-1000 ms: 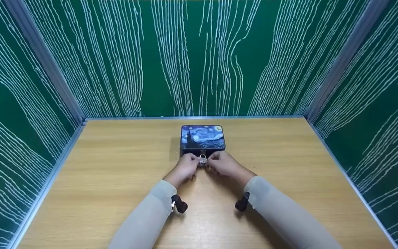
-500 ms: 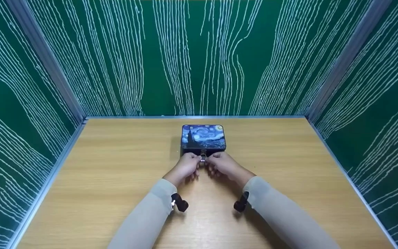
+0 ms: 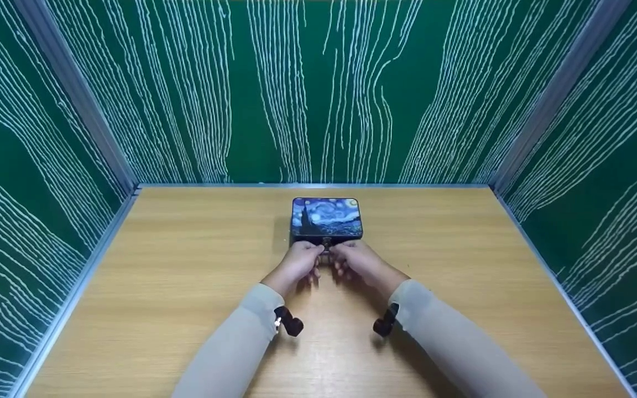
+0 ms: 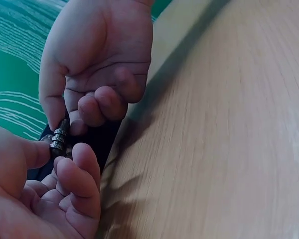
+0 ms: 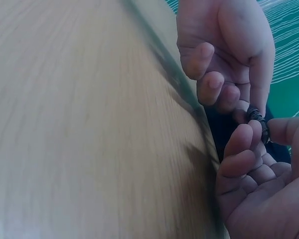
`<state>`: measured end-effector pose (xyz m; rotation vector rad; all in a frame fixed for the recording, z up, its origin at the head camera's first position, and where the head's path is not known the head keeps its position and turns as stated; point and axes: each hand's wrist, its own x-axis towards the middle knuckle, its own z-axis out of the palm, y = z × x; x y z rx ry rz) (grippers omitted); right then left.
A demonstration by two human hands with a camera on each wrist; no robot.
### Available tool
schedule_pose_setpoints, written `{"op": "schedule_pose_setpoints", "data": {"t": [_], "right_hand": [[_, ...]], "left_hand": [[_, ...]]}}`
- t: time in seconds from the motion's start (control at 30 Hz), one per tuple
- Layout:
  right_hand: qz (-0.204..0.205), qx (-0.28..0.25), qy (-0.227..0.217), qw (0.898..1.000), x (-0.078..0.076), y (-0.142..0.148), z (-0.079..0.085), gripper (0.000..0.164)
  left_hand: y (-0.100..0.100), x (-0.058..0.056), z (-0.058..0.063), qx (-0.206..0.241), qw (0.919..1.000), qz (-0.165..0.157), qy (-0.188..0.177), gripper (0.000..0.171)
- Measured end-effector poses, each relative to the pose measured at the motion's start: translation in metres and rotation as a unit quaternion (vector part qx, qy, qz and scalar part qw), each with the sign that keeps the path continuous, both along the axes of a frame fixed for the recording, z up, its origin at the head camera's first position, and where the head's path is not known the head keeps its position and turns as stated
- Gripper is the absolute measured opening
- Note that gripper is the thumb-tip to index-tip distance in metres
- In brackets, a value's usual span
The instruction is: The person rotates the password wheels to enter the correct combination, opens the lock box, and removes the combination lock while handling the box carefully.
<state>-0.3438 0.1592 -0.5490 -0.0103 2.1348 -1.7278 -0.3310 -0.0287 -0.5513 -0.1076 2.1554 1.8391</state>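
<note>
A small tin box (image 3: 327, 216) with a swirling blue night-sky picture on its lid stands closed near the back of the table. At the clasp on its front, a small combination padlock (image 4: 59, 142) with number dials is pinched from both sides. My left hand (image 3: 299, 260) grips one end between thumb and forefinger, the other fingers loosely curled. Opposite it, my right hand (image 3: 358, 258) pinches the other end. In the right wrist view the padlock (image 5: 259, 123) shows dark between the fingertips; its shackle is hidden there.
The wooden table (image 3: 186, 249) has a metal rail (image 3: 213, 186) along its back edge. Green panels (image 3: 257, 110) with wavy white lines rise at the back and both sides. Dark wrist cameras (image 3: 291, 321) hang below the sleeves.
The padlock has been tipped up toward the box front, so its face and shackle no longer show in the head view. Both hands' fingertips have drawn slightly closer together around it.
</note>
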Motion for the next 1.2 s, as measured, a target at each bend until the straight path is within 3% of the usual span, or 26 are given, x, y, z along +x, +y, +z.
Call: {"op": "schedule_pose_setpoints", "data": {"t": [0.23, 0.47, 0.6, 0.77, 0.97, 1.03, 1.1, 1.2], "right_hand": [[-0.005, -0.024, -0.022, 0.999, 0.002, -0.004, -0.003, 0.029], [-0.008, -0.059, -0.039, 0.997, 0.003, -0.005, -0.002, 0.026], [-0.012, -0.067, -0.036, 0.997, 0.002, -0.006, -0.002, 0.027], [-0.015, -0.029, -0.017, 0.999, 0.002, -0.007, -0.004, 0.027], [-0.007, 0.060, 0.049, 0.997, 0.006, -0.004, 0.003, 0.027], [-0.002, 0.107, 0.091, 0.990, 0.007, -0.003, 0.009, 0.023], [0.006, 0.161, 0.141, 0.977, 0.008, -0.003, 0.015, 0.016], [0.024, 0.236, 0.221, 0.946, 0.008, -0.004, 0.021, 0.015]], "left_hand": [[0.001, -0.001, -0.003, 0.012, 0.9998, 0.012, -0.013, 0.028], [0.000, -0.001, -0.004, 0.011, 0.9998, 0.006, 0.015, 0.023], [0.000, -0.001, -0.002, 0.016, 0.9999, 0.002, 0.004, 0.021], [0.000, 0.000, 0.001, 0.024, 0.9997, 0.000, -0.003, 0.021], [0.001, -0.002, 0.001, 0.038, 0.9992, 0.006, -0.013, 0.022], [0.002, -0.003, 0.001, 0.042, 0.9990, 0.006, -0.018, 0.022], [0.002, -0.003, 0.003, 0.043, 0.9988, 0.007, -0.021, 0.023], [0.002, -0.003, 0.004, 0.041, 0.9989, 0.007, -0.022, 0.024]]}}
